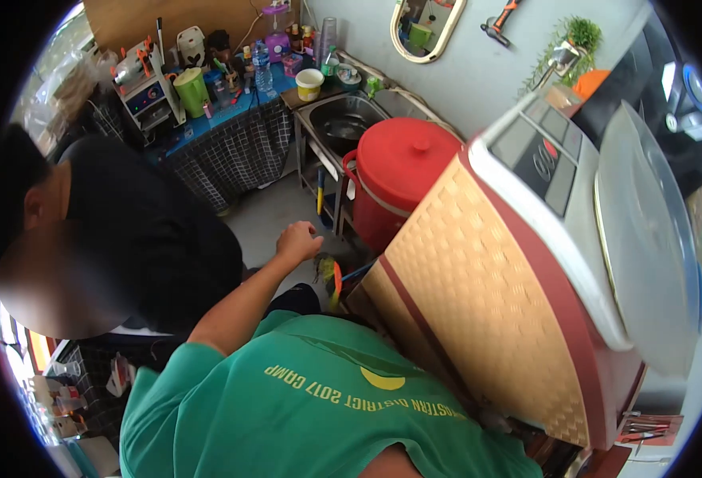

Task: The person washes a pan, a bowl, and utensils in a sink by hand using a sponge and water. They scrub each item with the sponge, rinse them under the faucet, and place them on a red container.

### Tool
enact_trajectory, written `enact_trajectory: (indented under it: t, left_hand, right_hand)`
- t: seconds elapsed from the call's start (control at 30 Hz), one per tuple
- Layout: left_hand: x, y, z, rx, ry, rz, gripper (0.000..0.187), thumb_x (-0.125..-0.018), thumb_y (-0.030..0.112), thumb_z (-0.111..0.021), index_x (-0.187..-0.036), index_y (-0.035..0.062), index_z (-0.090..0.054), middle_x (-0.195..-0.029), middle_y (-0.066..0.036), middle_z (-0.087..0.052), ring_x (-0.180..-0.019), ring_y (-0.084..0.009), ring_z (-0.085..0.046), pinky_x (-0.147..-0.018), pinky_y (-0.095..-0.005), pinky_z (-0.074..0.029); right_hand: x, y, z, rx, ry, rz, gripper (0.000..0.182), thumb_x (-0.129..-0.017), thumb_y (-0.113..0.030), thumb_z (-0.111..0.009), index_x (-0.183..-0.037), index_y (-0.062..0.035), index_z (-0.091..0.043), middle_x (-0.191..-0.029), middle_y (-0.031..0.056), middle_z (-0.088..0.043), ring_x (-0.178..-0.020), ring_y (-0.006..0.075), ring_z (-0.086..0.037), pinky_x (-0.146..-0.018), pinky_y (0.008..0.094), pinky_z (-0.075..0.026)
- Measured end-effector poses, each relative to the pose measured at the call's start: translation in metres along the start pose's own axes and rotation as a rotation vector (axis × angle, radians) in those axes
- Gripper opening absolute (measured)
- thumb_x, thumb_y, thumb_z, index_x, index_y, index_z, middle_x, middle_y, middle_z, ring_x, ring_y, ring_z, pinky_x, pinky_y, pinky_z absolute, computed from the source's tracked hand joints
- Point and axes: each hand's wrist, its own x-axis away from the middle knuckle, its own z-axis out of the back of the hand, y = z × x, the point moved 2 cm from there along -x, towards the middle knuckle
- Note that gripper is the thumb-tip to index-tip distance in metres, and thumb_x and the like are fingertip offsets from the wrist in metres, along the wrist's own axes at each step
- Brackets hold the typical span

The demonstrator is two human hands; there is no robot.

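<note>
My left hand point(299, 240) reaches forward past my green T-shirt point(287, 406), fingers curled in and nothing showing in them. It hangs in the air over the grey floor point(281, 205). Just below and right of it is a yellow-green and orange object point(332, 279), partly hidden. My right hand is out of view, and a large box-like unit point(486, 295) with a gold woven-pattern side fills the right. A red lidded bin point(410, 155) stands ahead of the hand, by a metal sink point(343, 119).
A person in black point(144, 231) is close on my left. At the back, a cloth-covered table point(239, 135) holds a green jug point(191, 89) and bottles. A mirror point(426, 28) and hammer point(500, 24) hang on the wall. A round translucent lid point(645, 239) leans at the unit's right.
</note>
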Motion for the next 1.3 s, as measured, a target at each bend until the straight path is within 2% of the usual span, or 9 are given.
enact_trajectory:
  t: [0.3, 0.37, 0.47, 0.6, 0.7, 0.8, 0.97, 1.13, 1.3]
  left_hand:
    - [-0.297, -0.098, -0.081, 0.17, -0.301, 0.421, 0.039, -0.076, 0.033, -0.073, -0.093, -0.0026, -0.069, -0.094, -0.02, -0.07, -0.071, -0.03, -0.07, -0.061, -0.0413, -0.056]
    - [-0.382, -0.129, -0.105, 0.529, -0.257, 0.453, 0.042, -0.081, 0.038, -0.071, -0.094, -0.0021, -0.067, -0.088, -0.017, -0.069, -0.06, -0.0268, -0.066, -0.05, -0.0402, -0.052]
    - [-0.493, -0.136, -0.126, 0.814, -0.332, 0.532, 0.052, -0.084, 0.045, -0.069, -0.115, 0.0042, -0.061, -0.1, -0.018, -0.065, -0.071, -0.0322, -0.065, -0.057, -0.0438, -0.055]
    - [-0.554, -0.096, -0.145, 0.945, -0.4, 0.61, 0.054, -0.086, 0.049, -0.066, -0.118, 0.0063, -0.058, -0.101, -0.02, -0.065, -0.075, -0.032, -0.067, -0.058, -0.0443, -0.056]
    - [-0.592, -0.084, -0.167, 0.964, -0.524, 0.59, 0.04, -0.091, 0.031, -0.062, -0.102, -0.0068, -0.058, -0.074, -0.02, -0.066, -0.055, -0.029, -0.066, -0.045, -0.0378, -0.055]
    - [-0.622, -0.077, -0.181, 0.736, -0.364, 0.818, 0.023, -0.093, 0.02, -0.054, -0.098, -0.0029, -0.057, -0.074, -0.017, -0.066, -0.051, -0.0266, -0.063, -0.046, -0.0376, -0.054]
    - [-0.638, -0.02, -0.107, 0.487, -0.324, 0.525, 0.016, -0.085, 0.008, -0.052, -0.079, -0.0037, -0.062, -0.067, -0.015, -0.063, -0.046, -0.0236, -0.059, -0.035, -0.0365, -0.045]
    - [-0.649, 0.048, -0.04, 0.154, -0.32, 0.404, 0.022, -0.085, 0.011, -0.053, -0.086, -0.0036, -0.07, -0.078, -0.014, -0.069, -0.057, -0.0226, -0.066, -0.046, -0.0358, -0.056]
    - [-0.64, 0.093, 0.002, -0.11, -0.338, 0.125, 0.024, -0.084, 0.011, -0.053, -0.092, -0.0015, -0.071, -0.085, -0.015, -0.071, -0.069, -0.0263, -0.07, -0.057, -0.0394, -0.058]
  right_hand:
    - [-0.041, -0.065, 0.014, -0.289, 0.162, -0.252, 0.039, -0.093, -0.038, -0.052, -0.106, -0.0052, -0.068, -0.1, 0.0206, -0.069, -0.099, 0.0351, -0.067, -0.086, 0.046, -0.051]
    - [-0.057, -0.09, 0.012, -0.347, 0.223, -0.357, 0.039, -0.093, -0.038, -0.052, -0.107, -0.0053, -0.068, -0.101, 0.0206, -0.069, -0.099, 0.0351, -0.067, -0.086, 0.0458, -0.051]
    - [-0.08, -0.144, 0.003, -0.438, 0.302, -0.513, 0.04, -0.093, -0.039, -0.052, -0.107, -0.0053, -0.068, -0.102, 0.0206, -0.069, -0.1, 0.0352, -0.066, -0.087, 0.0456, -0.051]
    - [-0.093, -0.229, -0.012, -0.539, 0.364, -0.675, 0.04, -0.093, -0.039, -0.053, -0.108, -0.0054, -0.068, -0.103, 0.0206, -0.069, -0.101, 0.0352, -0.066, -0.087, 0.0453, -0.051]
    - [-0.099, -0.285, -0.015, -0.593, 0.404, -0.74, 0.04, -0.093, -0.04, -0.053, -0.108, -0.0054, -0.068, -0.104, 0.0206, -0.069, -0.101, 0.0352, -0.066, -0.088, 0.045, -0.051]
    - [-0.1, -0.327, -0.009, -0.619, 0.435, -0.779, 0.041, -0.093, -0.04, -0.053, -0.109, -0.0055, -0.068, -0.105, 0.0206, -0.068, -0.102, 0.0352, -0.066, -0.088, 0.0448, -0.051]
    - [-0.108, -0.35, -0.005, -0.629, 0.463, -0.766, 0.042, -0.092, -0.041, -0.054, -0.109, -0.0055, -0.068, -0.106, 0.0206, -0.068, -0.103, 0.0352, -0.065, -0.089, 0.0444, -0.05]
    - [-0.155, -0.303, 0.005, -0.703, 0.393, -0.729, 0.049, -0.089, -0.045, -0.058, -0.118, -0.0059, -0.066, -0.115, 0.0197, -0.067, -0.109, 0.0351, -0.063, -0.093, 0.0422, -0.048]
    - [-0.231, -0.321, 0.114, -0.458, 0.391, -0.434, 0.049, -0.089, -0.043, -0.058, -0.119, -0.0044, -0.063, -0.108, 0.0222, -0.068, -0.103, 0.0369, -0.064, -0.088, 0.0432, -0.05]
